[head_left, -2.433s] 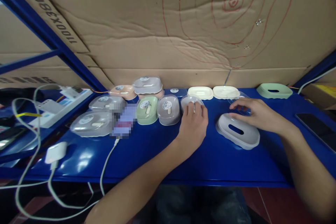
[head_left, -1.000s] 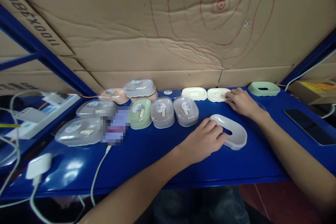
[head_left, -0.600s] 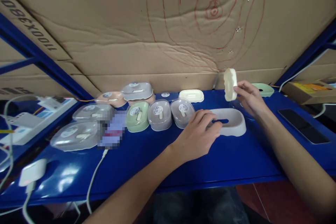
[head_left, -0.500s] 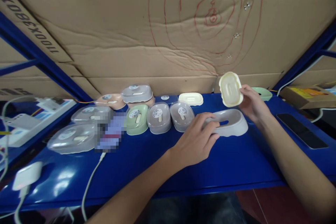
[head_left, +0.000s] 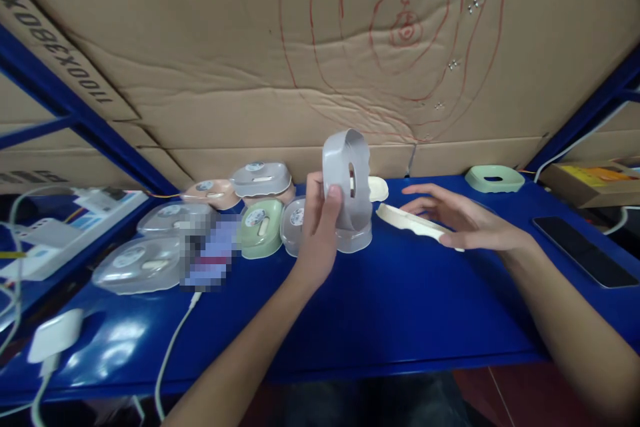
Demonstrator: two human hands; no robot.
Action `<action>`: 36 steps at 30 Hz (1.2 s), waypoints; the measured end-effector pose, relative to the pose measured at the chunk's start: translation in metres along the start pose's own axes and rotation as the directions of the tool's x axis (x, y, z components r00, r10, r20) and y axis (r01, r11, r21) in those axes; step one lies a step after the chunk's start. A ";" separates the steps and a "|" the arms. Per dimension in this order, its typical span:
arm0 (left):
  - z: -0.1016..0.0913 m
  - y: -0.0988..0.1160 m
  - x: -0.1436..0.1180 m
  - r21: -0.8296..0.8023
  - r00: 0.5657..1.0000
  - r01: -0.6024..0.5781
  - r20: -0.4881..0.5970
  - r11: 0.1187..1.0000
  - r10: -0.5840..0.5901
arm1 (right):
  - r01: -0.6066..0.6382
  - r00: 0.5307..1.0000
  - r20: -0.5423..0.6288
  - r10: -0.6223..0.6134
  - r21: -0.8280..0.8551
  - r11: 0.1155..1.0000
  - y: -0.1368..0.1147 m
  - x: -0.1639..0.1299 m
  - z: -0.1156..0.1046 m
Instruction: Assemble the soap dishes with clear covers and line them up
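Note:
My left hand (head_left: 323,227) grips a grey plastic soap dish shell (head_left: 356,190) with an oval slot, thumb on its near side. The shell stands on edge, raised in front of a grey lidded soap dish (head_left: 356,240). To the right, my right hand (head_left: 463,217) holds a cream soap dish tray (head_left: 413,221), tilted low over the shelf. Its thumb lies on the tray's right end, while the fingers stretch out behind it. Another cream tray (head_left: 379,188) is partly hidden behind the grey shell.
Several lidded soap dishes, one green (head_left: 261,230), line the left side of the blue shelf (head_left: 400,320). A green shell (head_left: 495,178) sits back right, a dark phone (head_left: 583,250) in front of it. A white cable (head_left: 173,340) and power strip (head_left: 100,233) are left.
My left hand has lifted the grey shell off the shelf, moved it left and turned it on edge. My right hand has lowered the cream tray and tipped it nearly flat.

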State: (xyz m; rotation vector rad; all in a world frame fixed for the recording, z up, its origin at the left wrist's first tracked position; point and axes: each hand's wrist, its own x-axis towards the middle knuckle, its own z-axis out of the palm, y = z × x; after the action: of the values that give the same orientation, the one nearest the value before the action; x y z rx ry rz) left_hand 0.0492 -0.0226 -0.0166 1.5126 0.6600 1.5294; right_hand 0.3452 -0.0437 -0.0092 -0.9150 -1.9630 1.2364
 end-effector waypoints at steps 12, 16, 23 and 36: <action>0.004 -0.013 -0.013 0.401 0.910 -0.288 0.398 0.870 0.118 | 0.137 0.965 -0.224 -0.135 -0.008 0.991 0.005 0.009 0.023; 0.004 -0.014 -0.012 0.407 0.911 -0.269 0.403 0.873 0.092 | 0.145 0.876 -0.466 -0.124 0.008 0.989 0.012 0.019 0.032; 0.006 -0.013 -0.017 0.430 0.884 -0.286 0.464 0.856 0.062 | 0.115 0.823 -0.568 0.010 0.184 0.976 0.018 0.028 0.052; 0.008 -0.007 -0.022 0.556 0.899 -0.381 0.408 0.738 0.157 | 0.157 0.903 -0.428 -0.014 0.300 0.941 0.015 0.025 0.056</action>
State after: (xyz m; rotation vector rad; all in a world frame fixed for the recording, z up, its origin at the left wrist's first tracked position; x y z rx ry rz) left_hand 0.0562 -0.0392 -0.0328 2.4183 0.8139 1.2497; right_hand 0.2899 -0.0456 -0.0396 -0.8290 -1.3910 1.1542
